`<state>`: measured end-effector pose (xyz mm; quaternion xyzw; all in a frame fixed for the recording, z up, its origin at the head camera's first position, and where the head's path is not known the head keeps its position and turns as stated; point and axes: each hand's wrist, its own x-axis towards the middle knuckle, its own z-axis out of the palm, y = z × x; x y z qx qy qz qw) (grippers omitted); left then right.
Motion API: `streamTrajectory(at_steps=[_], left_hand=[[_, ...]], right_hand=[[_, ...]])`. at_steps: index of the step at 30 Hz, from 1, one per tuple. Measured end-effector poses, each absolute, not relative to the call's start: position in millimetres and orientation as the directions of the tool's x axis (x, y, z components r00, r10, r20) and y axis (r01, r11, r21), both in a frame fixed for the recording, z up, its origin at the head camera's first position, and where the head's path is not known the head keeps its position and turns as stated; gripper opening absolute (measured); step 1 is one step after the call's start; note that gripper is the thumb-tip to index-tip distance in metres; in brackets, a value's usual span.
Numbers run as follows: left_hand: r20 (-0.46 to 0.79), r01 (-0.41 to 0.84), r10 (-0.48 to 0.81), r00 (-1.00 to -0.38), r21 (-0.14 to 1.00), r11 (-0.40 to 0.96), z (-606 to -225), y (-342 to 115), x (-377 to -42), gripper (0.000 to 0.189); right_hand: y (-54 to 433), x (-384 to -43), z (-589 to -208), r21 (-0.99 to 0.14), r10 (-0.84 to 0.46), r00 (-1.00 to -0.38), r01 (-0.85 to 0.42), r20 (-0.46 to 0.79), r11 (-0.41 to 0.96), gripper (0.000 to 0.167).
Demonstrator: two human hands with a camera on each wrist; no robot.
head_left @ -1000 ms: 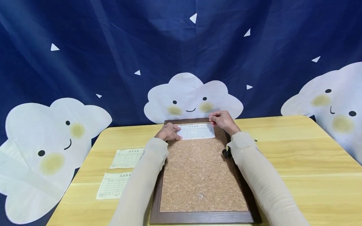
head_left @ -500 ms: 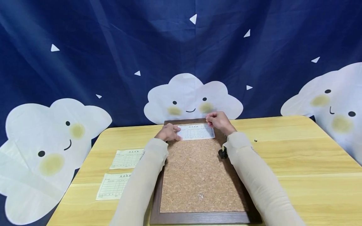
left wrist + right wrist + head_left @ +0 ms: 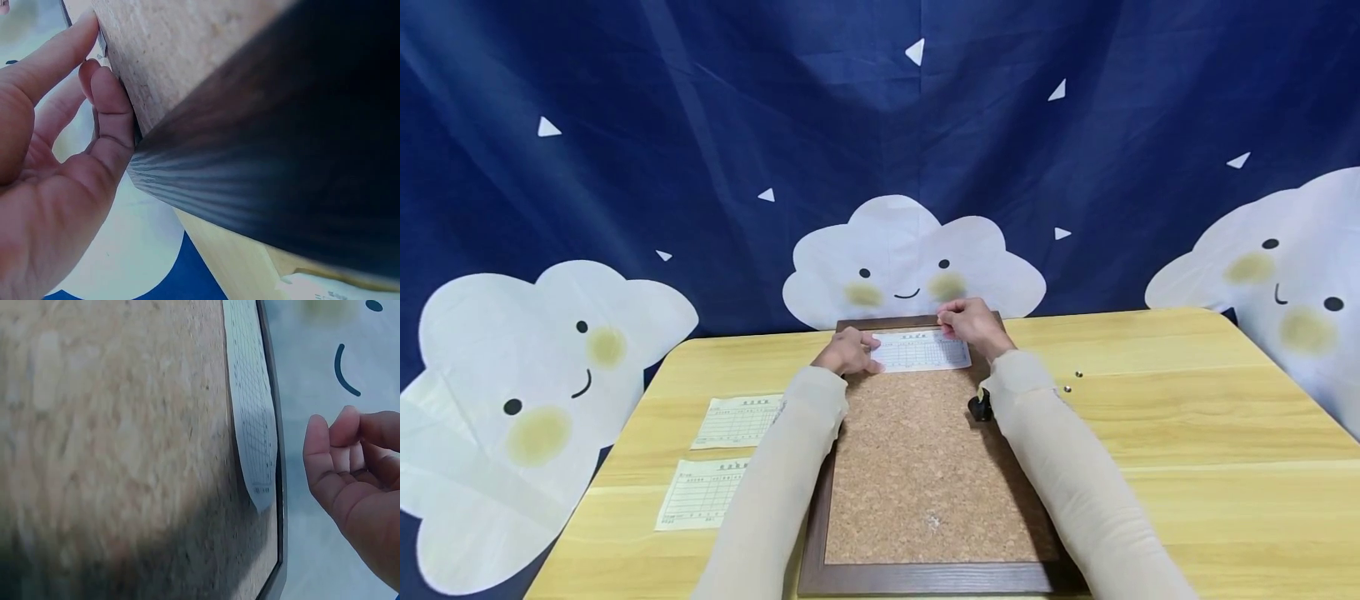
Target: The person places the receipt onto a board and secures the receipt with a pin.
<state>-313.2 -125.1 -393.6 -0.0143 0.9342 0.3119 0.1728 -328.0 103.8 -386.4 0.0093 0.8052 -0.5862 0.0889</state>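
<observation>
A framed cork board (image 3: 940, 467) lies on the wooden table, with a printed paper form (image 3: 910, 354) across its far end. My left hand (image 3: 847, 350) rests at the board's left edge, fingers and thumb reaching onto the paper's left end. Above the paper's right part is my right hand (image 3: 973, 323), thumb and forefinger tips brought together in a pinch near the far frame bar. Whatever small thing sits between those tips is hidden. In the right wrist view the paper's near corner (image 3: 262, 497) lifts slightly off the cork, apart from the right hand (image 3: 353, 469).
Two more printed forms, a far one (image 3: 737, 421) and a near one (image 3: 703, 496), lie left of the board, partly behind the left sleeve. Two tiny shiny metal pieces (image 3: 1078, 373) lie on the table at right. A cloud-print curtain (image 3: 880, 125) hangs behind the table.
My right hand has shifted left along the paper's top edge, its sleeve moving with it. A second tiny metal piece has come into view at right. The left hand stays in place.
</observation>
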Motion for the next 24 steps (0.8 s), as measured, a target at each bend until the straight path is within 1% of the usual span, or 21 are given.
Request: streamTrajectory(at_steps=[11, 19, 24], left_hand=[[-0.312, -0.112, 0.095, -0.945, 0.583, 0.805, -393, -125, -311, 0.051], [-0.312, -0.117, 0.094, -0.946, 0.596, 0.794, -394, -124, -311, 0.05], [-0.308, -0.114, 0.091, -0.947, 0.587, 0.801, -395, -125, -312, 0.05]], right_hand=[[96, -330, -389, -0.94, -0.137, -0.978, 0.102, -0.154, 0.327, 0.03], [91, -332, -394, -0.935, -0.134, -0.977, 0.11, -0.163, 0.336, 0.031], [88, -333, -396, -0.936, -0.143, -0.979, 0.093, -0.149, 0.338, 0.028]])
